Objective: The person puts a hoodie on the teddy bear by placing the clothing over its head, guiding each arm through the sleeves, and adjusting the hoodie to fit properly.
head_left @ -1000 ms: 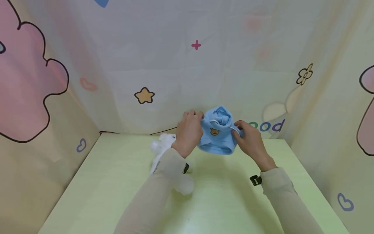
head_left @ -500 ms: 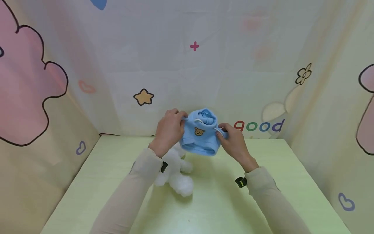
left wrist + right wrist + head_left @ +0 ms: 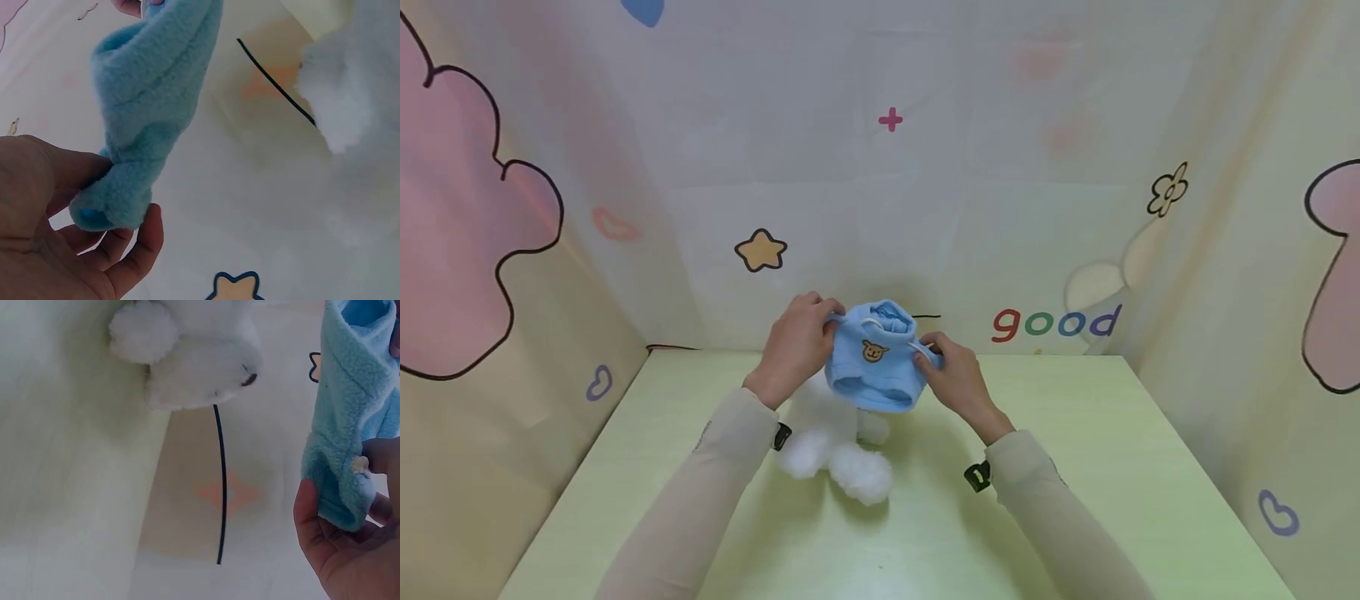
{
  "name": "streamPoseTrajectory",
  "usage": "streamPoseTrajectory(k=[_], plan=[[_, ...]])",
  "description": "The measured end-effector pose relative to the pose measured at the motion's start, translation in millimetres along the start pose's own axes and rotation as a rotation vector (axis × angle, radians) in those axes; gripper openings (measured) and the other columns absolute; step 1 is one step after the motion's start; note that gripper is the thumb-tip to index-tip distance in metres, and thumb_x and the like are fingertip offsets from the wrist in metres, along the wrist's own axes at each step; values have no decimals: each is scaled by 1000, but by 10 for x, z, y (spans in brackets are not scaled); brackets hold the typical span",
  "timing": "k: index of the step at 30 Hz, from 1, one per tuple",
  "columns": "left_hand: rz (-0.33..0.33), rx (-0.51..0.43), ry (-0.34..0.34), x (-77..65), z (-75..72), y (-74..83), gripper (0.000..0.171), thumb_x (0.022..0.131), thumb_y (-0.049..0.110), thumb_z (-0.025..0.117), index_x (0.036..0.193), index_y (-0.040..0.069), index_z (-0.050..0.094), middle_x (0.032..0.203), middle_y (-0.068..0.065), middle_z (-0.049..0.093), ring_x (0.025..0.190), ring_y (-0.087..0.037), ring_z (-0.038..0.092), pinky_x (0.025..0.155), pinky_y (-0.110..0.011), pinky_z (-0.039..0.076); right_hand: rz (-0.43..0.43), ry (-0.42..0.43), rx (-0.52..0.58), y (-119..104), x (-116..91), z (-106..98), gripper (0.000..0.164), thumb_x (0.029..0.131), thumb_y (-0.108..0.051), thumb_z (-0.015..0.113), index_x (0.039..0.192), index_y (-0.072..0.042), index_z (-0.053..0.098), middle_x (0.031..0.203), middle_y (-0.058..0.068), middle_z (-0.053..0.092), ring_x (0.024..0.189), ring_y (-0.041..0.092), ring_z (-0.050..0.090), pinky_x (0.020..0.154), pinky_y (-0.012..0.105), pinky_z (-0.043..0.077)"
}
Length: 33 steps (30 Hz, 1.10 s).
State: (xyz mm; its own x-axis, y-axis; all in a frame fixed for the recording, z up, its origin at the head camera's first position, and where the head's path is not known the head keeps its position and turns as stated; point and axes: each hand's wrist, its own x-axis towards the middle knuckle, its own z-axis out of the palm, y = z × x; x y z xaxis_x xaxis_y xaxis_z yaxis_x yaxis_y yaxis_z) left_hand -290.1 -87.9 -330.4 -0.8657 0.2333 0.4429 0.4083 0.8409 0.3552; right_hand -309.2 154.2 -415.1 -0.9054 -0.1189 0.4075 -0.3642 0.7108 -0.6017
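Observation:
A small light-blue hoodie (image 3: 880, 375) with a bear-face patch and white drawstring hangs spread between both hands. My left hand (image 3: 797, 342) pinches one sleeve; in the left wrist view its thumb and fingers close round the fuzzy sleeve end (image 3: 115, 200). The other sleeve is gripped by my right hand (image 3: 958, 375), whose thumb lies along the fabric (image 3: 350, 425) in the right wrist view. Behind and below the hoodie sits a white plush toy (image 3: 827, 450) on the table. Its legs and part of its body show; the hoodie and left hand cover its head in the head view.
A pale green table (image 3: 1037, 500) meets a printed cloth backdrop (image 3: 820, 125) close behind the plush toy. Cloth side walls (image 3: 1247, 292) stand along the left and right table edges. Each wrist has a dark strap buckle (image 3: 977, 476).
Both hands have carried the hoodie leftward and slightly down, from beside the plush toy to in front of it. The left forearm has moved off the toy, so its legs show more.

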Motion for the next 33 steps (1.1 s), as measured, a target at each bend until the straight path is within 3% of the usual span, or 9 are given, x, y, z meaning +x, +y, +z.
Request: streamPoseTrajectory(k=[10, 21, 24, 28, 33], plan=[[-24, -1, -70, -45, 108, -280, 20, 91, 9, 56, 107, 9, 67, 99, -8, 61, 92, -25, 55, 78, -37, 50, 62, -62, 18, 49, -31, 311, 26, 92, -34, 56, 112, -18, 58, 99, 6, 68, 83, 21, 63, 74, 35, 51], [-75, 12, -154, -195, 372, -630, 20, 92, 13, 56, 109, 10, 65, 104, -9, 62, 98, -27, 57, 81, -40, 49, 112, -155, 35, 159, -133, 615, 24, 91, -33, 58, 109, -17, 62, 98, 5, 69, 79, 16, 61, 66, 28, 48], [-105, 17, -164, -223, 413, -695, 22, 92, 16, 55, 111, 10, 64, 107, -10, 62, 98, -27, 57, 78, -40, 50, 108, -179, 31, 165, -154, 647, 26, 91, -34, 57, 110, -16, 61, 102, 6, 68, 84, 19, 62, 70, 33, 49], [-179, 12, -235, -278, 421, -794, 30, 94, 25, 52, 119, 10, 61, 115, -12, 63, 98, -28, 61, 75, -41, 51, 125, -226, 19, 166, -173, 694, 29, 91, -36, 57, 111, -16, 61, 107, 7, 67, 94, 22, 62, 78, 37, 50], [-208, -66, -276, -315, 450, -951, 34, 95, 26, 50, 122, 7, 58, 117, -13, 63, 92, -26, 62, 76, -40, 50, 166, -272, 34, 170, -173, 729, 34, 90, -38, 57, 115, -15, 60, 109, 9, 66, 86, 21, 63, 72, 34, 49]])
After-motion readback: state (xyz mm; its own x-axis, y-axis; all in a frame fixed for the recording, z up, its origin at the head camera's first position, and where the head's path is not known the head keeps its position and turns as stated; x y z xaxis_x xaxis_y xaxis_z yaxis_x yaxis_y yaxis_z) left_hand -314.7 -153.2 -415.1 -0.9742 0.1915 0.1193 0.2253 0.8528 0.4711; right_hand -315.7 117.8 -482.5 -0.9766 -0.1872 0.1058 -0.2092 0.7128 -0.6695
